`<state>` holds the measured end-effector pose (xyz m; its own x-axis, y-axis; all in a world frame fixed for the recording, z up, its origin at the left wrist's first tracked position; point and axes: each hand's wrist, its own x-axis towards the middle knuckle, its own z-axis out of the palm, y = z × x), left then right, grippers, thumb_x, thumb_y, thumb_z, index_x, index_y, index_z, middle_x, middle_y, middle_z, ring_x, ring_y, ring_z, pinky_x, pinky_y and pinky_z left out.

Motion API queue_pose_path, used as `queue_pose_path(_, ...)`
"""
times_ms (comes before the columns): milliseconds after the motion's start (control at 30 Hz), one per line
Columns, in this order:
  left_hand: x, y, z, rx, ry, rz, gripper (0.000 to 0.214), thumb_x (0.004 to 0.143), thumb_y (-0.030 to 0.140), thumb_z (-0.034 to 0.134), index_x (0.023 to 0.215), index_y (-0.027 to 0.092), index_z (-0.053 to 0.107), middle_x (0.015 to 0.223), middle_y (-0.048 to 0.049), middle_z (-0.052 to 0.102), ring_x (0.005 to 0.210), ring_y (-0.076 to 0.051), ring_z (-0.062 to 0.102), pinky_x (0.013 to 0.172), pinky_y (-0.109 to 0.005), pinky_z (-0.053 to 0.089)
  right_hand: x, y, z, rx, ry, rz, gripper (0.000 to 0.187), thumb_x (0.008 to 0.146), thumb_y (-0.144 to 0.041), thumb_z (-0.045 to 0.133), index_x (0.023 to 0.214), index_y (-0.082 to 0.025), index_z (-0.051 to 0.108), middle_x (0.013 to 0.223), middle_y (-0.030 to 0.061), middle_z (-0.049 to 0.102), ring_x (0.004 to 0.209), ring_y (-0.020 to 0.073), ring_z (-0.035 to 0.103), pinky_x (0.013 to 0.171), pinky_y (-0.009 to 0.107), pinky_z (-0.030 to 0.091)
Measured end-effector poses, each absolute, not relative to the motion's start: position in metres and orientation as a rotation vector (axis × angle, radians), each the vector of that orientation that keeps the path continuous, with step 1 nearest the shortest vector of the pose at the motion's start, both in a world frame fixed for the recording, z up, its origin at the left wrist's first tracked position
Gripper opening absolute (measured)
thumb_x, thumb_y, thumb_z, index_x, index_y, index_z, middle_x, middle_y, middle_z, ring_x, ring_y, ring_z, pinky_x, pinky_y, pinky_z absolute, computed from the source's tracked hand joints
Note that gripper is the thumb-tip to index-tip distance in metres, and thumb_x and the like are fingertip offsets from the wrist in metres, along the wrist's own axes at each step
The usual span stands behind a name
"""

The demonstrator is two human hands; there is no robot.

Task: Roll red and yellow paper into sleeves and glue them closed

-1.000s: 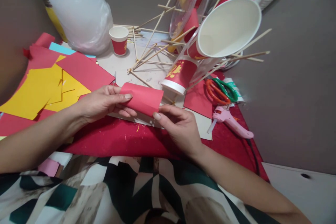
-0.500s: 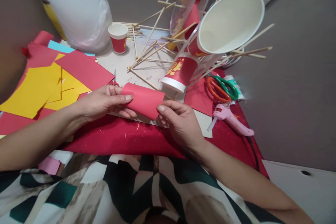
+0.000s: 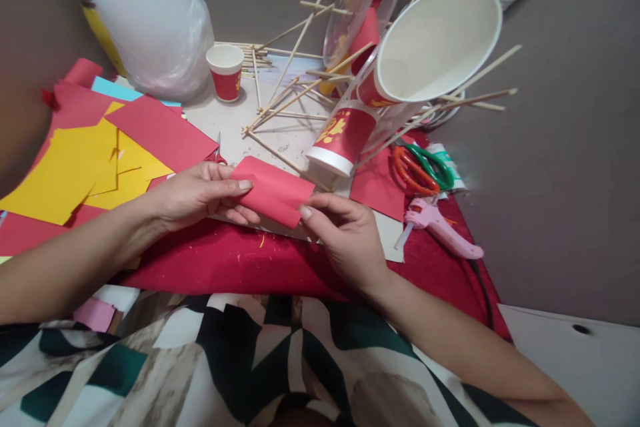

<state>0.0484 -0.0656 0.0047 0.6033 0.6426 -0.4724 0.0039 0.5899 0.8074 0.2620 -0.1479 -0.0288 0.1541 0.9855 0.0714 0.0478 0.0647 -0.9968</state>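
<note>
A small piece of red paper [image 3: 273,188], bent into a curve, is held between my two hands above the table's front part. My left hand [image 3: 207,193] pinches its left end, thumb on top and fingers beneath. At the lower right corner, my right hand [image 3: 345,233] grips the paper between thumb and forefinger. Just behind the paper lies a frame of thin wooden sticks [image 3: 280,110]. Small scissors [image 3: 219,153] with red handles lie by my left fingertips, partly covered.
Red and white paper cups [image 3: 345,137] lean at the right among plastic lids and sticks. A single cup [image 3: 225,73] stands near wrapped plastic bowls [image 3: 150,33]. Yellow paper sheets [image 3: 65,173] lie left. Large scissors [image 3: 423,170] and a pink glue gun [image 3: 443,230] lie right.
The right end of the red paper has shifted slightly and its curve looks a little different as my right fingers move along the edge. My left hand stays in place.
</note>
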Motion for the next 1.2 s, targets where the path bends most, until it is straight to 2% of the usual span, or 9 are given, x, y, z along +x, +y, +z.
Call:
queue_pose_path(300,0.0475,-0.0659,0.003,0.87,0.822,0.425,0.02,0.076,0.024,0.082,0.076,0.007,0.073,0.071,-0.0173,0.077,0.066,-0.022,0.077,0.066,-0.022,0.063,0.2609,-0.1499,-0.0276,-1.213,-1.286,0.85,0.008,0.079,-0.023,0.07,0.072,-0.025,0.071,0.071,-0.0013,0.067,0.066,0.0145,0.061,0.063,0.029,0.05)
queue_pose_path(500,0.0493,-0.0672,0.001,0.88,0.815,0.444,0.019,0.077,0.024,0.081,0.076,0.006,0.074,0.07,-0.0181,0.076,0.065,-0.022,0.076,0.067,-0.024,0.064,0.2594,-0.1516,-0.0272,-1.258,-1.205,0.87,0.004,0.075,-0.022,0.072,0.077,-0.025,0.073,0.069,-0.0017,0.069,0.058,0.0137,0.059,0.055,0.027,0.049)
queue_pose_path(733,0.0535,-0.0695,0.0001,0.786,0.858,0.501,0.017,0.074,0.016,0.081,0.069,0.005,0.07,0.065,-0.0191,0.074,0.063,-0.025,0.076,0.061,-0.027,0.064,0.2614,-0.1527,-0.0277,-1.281,-1.28,0.791,0.004,0.075,-0.021,0.071,0.074,-0.025,0.072,0.065,-0.0028,0.067,0.054,0.0117,0.055,0.052,0.026,0.046)
queue_pose_path(867,0.0548,-0.0703,0.0005,0.779,0.857,0.495,0.015,0.076,0.015,0.08,0.073,0.004,0.07,0.066,-0.0182,0.074,0.063,-0.024,0.076,0.061,-0.026,0.064,0.2621,-0.1544,-0.029,-1.284,-1.309,0.802,0.004,0.077,-0.022,0.07,0.074,-0.024,0.071,0.063,-0.0029,0.066,0.051,0.0108,0.052,0.049,0.025,0.043)
queue_pose_path(1100,0.0549,-0.0714,0.0002,0.773,0.875,0.531,0.02,0.071,0.016,0.084,0.068,0.004,0.068,0.061,-0.0174,0.073,0.061,-0.025,0.075,0.059,-0.027,0.064,0.2627,-0.1549,-0.0292,-1.247,-1.31,0.821,0.004,0.079,-0.023,0.069,0.077,-0.023,0.073,0.069,-0.0012,0.071,0.054,0.0112,0.058,0.053,0.025,0.048)
queue_pose_path(1200,0.0558,-0.0718,0.0004,0.777,0.88,0.536,0.023,0.07,0.018,0.086,0.067,0.004,0.068,0.061,-0.0169,0.073,0.06,-0.025,0.075,0.06,-0.027,0.064,0.2627,-0.1549,-0.0277,-1.212,-1.296,0.829,0.004,0.073,-0.024,0.073,0.077,-0.021,0.073,0.068,-0.0006,0.071,0.055,0.0117,0.059,0.052,0.024,0.049)
